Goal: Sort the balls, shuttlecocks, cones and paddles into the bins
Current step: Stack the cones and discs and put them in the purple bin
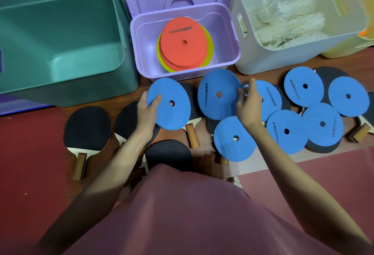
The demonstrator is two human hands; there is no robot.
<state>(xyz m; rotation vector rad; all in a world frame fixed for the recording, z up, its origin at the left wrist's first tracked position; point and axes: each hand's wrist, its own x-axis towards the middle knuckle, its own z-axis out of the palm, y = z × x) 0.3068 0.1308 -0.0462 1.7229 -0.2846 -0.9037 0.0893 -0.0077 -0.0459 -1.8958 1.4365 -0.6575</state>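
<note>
Both hands are busy at once: the left hand (146,111) pinches the rim of a blue flat disc cone (169,103), thumb on top, while the right hand (247,102) closes its grip on the edge of a second blue disc cone (219,93), both lifted just in front of the purple bin (232,60). Those discs look thin, matte and floppy, each with a small centre hole, so an edge pinch could let one sag, slip or clip the bin's front wall. An orange and yellow stack (184,45) already lies inside. More blue discs (321,124) overlap black rubber-faced paddles (88,128) with wooden handles on the floor; lifting one may drag its neighbour. The white bin (251,66) holds feathery shuttlecocks, and the teal bin (121,32) shows nothing inside.
</note>
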